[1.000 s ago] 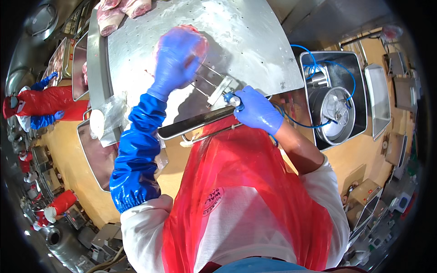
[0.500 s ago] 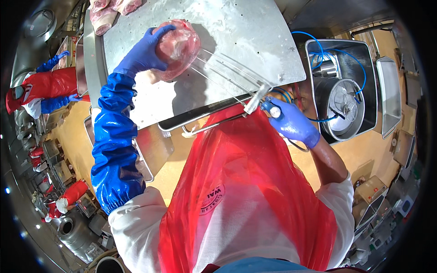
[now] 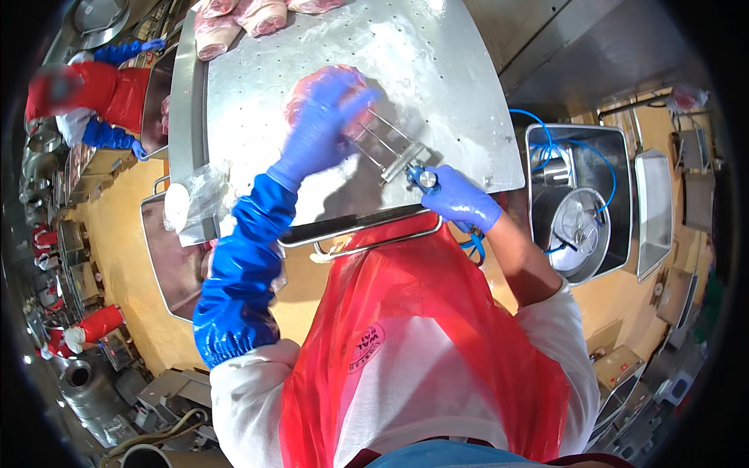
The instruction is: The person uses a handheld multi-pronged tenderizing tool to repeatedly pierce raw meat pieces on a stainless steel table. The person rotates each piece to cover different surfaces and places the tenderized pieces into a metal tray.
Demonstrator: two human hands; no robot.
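Pink meat cut (image 3: 312, 97) mid-table, left hand (image 3: 318, 129) spread flat on top. Right hand (image 3: 460, 204) fisted on needle injector (image 3: 402, 156) (near front edge). Judgement: pin meat firm, push prongs level.

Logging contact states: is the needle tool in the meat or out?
Cannot tell: needle tool reaches the meat, but the left hand covers its tips.

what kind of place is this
Likely a meat-processing plant: the left hand presses a pink cut of meat on a perforated steel table, the right hand holds a pronged metal tool, more cuts wait nearby.
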